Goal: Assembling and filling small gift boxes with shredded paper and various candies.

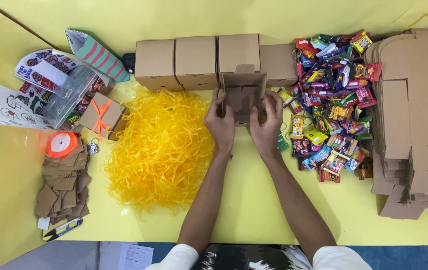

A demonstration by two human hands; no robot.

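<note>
At the left edge lie sticker sheets (4,102), a spool of orange ribbon (60,143) and a heap of cardboard scraps (63,190). Next comes a big pile of yellow paper shreds (161,150), not yet put in any box. Behind it, a row of closed cardboard boxes (195,60) appears finished. In the middle, the left hand (220,125) and right hand (267,125) grip the sides of an open cardboard box (243,97), still empty and half folded. At the right wait many colourful snack packets (331,100) and a stack of flat box blanks (414,120), so much work remains.
</note>
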